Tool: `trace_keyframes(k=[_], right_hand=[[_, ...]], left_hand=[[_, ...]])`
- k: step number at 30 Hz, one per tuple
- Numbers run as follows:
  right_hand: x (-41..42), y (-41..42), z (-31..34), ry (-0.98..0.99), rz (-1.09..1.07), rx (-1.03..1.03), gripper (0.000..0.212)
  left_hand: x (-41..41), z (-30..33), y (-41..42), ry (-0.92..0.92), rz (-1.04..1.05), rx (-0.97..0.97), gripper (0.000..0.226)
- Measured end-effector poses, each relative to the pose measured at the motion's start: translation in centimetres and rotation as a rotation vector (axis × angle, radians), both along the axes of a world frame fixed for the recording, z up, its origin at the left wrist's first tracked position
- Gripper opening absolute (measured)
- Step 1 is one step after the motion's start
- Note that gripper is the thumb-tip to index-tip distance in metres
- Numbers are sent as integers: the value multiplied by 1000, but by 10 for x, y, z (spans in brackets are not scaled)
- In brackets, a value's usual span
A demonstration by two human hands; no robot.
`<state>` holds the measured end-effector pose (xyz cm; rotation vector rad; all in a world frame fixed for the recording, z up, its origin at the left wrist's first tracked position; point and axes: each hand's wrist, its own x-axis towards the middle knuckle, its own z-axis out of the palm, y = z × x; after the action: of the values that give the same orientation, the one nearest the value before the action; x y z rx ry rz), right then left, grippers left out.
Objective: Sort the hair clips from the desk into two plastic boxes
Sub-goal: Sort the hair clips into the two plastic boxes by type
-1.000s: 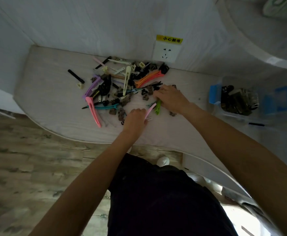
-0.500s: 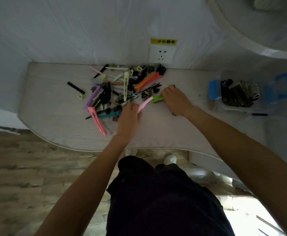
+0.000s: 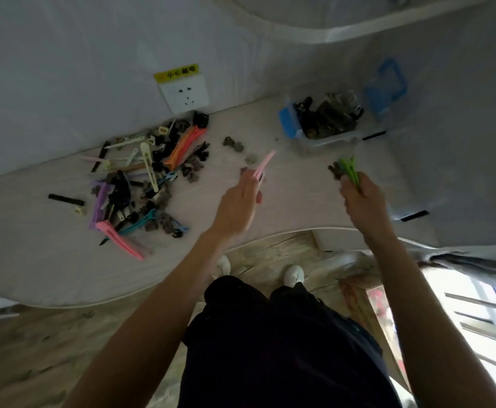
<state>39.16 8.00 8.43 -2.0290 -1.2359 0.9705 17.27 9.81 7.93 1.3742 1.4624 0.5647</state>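
Left hand [image 3: 238, 206] fingers pinch a long, slim pale pink plastic hair clip [image 3: 263, 165], pointing far-right above the pale desk [image 3: 49, 260]. Right hand [image 3: 362, 198] fingers curl around a bright green plastic hair clip [image 3: 349, 169] and small dark clips, near the clear plastic box with blue latches [image 3: 323, 122].

Counted two bare hands: left hand [image 3: 237, 206] pinching one long pale-pink plastic clip [image 3: 263, 166], right hand [image 3: 361, 198] gripping one long lime-green plastic clip [image 3: 349, 172] plus at least one small dark claw clip [image 3: 335, 171] at the fingertips. Left of the left fingers, one mixed heap of clips [image 3: 146, 178], too tangled for a full count; inside it, one orange long clip [image 3: 183, 148], one bright-pink long clip [image 3: 120, 238], one purple long clip [image 3: 99, 204], one teal long clip [image 3: 139, 222]. Beyond the right fingers, one clear plastic box with blue latches [image 3: 323, 122]. One white wall socket [image 3: 183, 94].
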Motion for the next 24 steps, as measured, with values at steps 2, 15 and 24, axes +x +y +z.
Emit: trace_keyframes(k=[2, 15, 24], right_hand=[[49, -9, 1, -26, -72, -30, 29], [134, 30, -17, 5, -44, -159, 34], [130, 33, -29, -46, 127, -253, 38]], left_hand=[[51, 4, 0, -101, -51, -59, 32], [251, 12, 13, -233, 11, -200, 24], [219, -2, 0, 272, -165, 297, 45]])
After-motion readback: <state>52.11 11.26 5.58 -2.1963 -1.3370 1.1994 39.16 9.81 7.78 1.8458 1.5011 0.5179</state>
